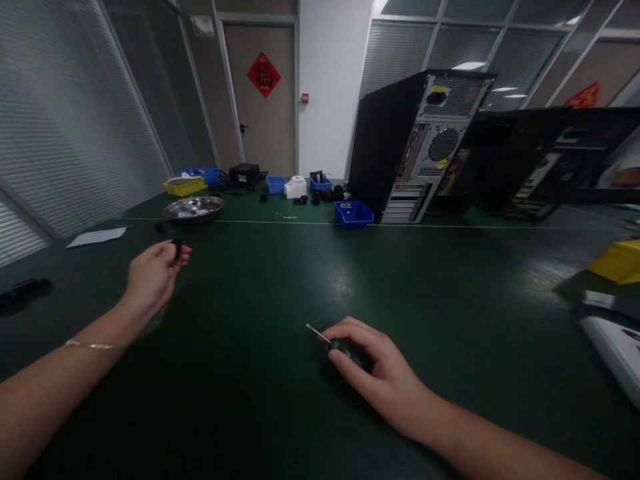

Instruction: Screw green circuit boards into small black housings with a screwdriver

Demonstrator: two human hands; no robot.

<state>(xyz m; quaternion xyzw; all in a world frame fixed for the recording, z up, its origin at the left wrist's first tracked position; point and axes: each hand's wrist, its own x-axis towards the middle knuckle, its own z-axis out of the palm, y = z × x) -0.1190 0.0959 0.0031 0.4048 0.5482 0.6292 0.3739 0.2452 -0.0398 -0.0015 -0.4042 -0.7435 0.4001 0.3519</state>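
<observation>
My right hand (370, 367) is closed around a screwdriver (345, 350) low over the green table. Its thin metal shaft points up and to the left, and the dark handle is mostly hidden by my fingers. Off to the left, my left hand (155, 273) pinches a small black part (177, 248) between thumb and fingers; its exact kind is too small to make out. Just beyond that hand stands a round metal bowl (193, 209) with small items inside. A small dark piece (159, 227) lies on the table near the bowl.
A computer tower (390, 140) stands at the back right, with a blue bin (353, 215) beside it. Farther back are a yellow basket (185, 187) and a white housing (295, 187). Paper (97, 237) lies left; a yellow bin (620, 261) stands right.
</observation>
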